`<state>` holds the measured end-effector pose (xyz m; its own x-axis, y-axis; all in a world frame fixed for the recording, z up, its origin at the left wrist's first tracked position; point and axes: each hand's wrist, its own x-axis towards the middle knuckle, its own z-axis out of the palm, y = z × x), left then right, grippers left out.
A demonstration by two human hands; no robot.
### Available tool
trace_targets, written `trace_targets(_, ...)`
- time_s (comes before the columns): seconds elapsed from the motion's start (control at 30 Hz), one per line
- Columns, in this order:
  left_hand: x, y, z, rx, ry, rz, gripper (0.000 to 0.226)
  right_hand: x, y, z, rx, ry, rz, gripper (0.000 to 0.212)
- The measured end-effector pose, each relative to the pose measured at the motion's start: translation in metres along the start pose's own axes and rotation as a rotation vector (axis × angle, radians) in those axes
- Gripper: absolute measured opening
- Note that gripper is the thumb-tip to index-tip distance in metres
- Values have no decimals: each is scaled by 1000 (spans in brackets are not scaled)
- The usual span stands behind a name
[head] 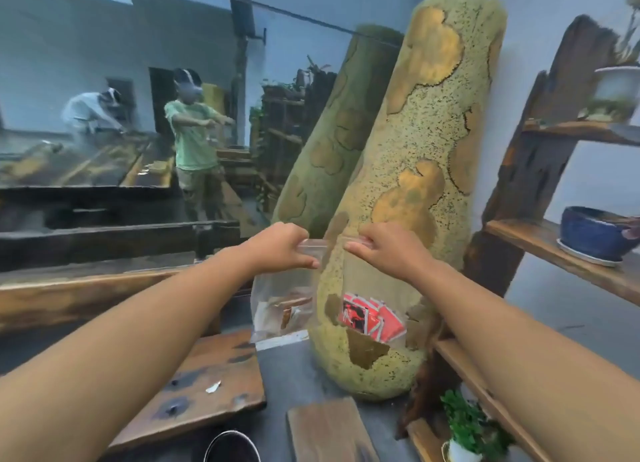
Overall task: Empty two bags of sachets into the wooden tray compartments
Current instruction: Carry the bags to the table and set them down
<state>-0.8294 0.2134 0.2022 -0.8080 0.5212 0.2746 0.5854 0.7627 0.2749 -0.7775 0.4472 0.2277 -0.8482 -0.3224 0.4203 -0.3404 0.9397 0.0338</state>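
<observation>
I hold a clear plastic zip bag (329,281) up at chest height in front of a tall gourd-shaped vase. My left hand (280,247) pinches the bag's top strip at its left end. My right hand (384,250) pinches the same strip at its right end. Red sachets (372,318) lie bunched in the bag's lower right corner, and brown and pale sachets (287,311) sit in its lower left corner. No wooden tray with compartments is in view.
The tall green and gold vase (415,170) stands just behind the bag. Wooden boards (207,385) lie on the dark table below. A wooden shelf (561,250) with a blue pot (595,233) stands at right, a potted plant (467,427) below. A mirror (121,98) at left reflects people.
</observation>
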Motion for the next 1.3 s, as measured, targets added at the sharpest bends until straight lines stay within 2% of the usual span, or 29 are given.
trace_targets(0.33,-174,-142,-72,55,98,-423,51,106,-200,60,173,-49,-388,54)
trace_targets(0.57,-305,-177,-106,87,204,-759,40,137,-344,83,364,-104,-724,53)
trace_targets(0.83,-428,-173,-122,200,227,-1143,49,138,-482,100,516,-159,-1057,52)
trace_targets(0.93,-459,-151,-125,241,272,-1243,37,130,-522,104,572,-144,-1191,52)
trace_targets(1.17,-528,-96,-107,336,350,-1564,47,89,-588,112,747,-199,-1432,55)
trace_targets(1.3,-550,-61,-86,368,416,-1668,51,59,-610,118,770,-171,-1541,62)
